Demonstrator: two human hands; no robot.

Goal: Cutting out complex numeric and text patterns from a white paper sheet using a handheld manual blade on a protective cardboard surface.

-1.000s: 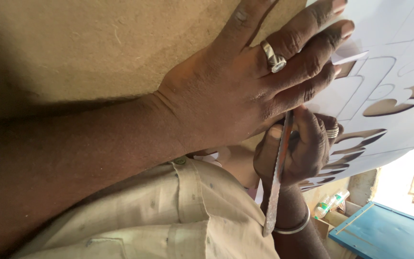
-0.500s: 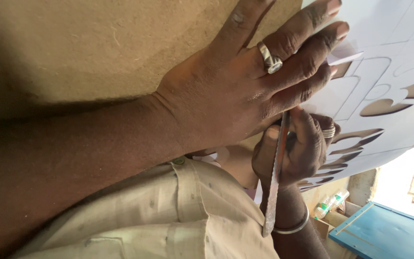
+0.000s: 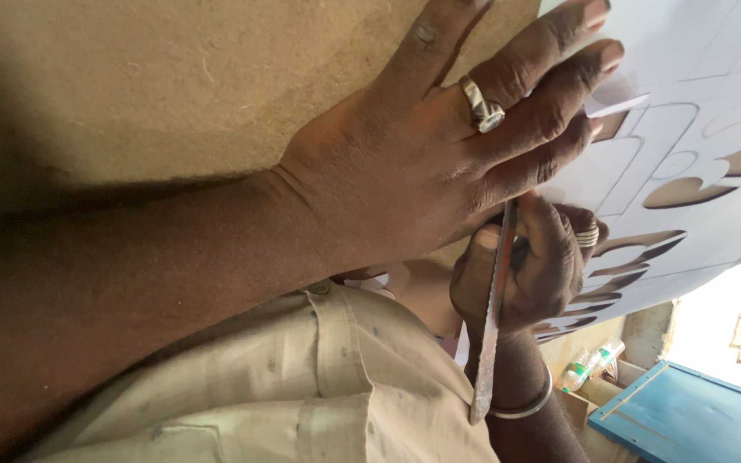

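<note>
One hand (image 3: 439, 163), ring on a finger, presses flat with fingers spread on a thin white paper stencil sheet with cut-out shapes (image 3: 688, 163) lying over a brown fibreboard panel (image 3: 173, 86). The other hand (image 3: 529, 266) is clenched around a narrow, worn metal blade (image 3: 490, 334) at the sheet's edge. The paper looks light, floppy and easily torn, best pinned flat near the cut; the blade seems stiff, safest held mid-length.

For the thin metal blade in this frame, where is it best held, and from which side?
Grip the metal blade on its upper stretch, near the white stencil sheet, as one hand does now. Come from its flat sides: it is thin and narrow, its rough-looking tail hangs free, and the other hand covers the sheet above.
</note>
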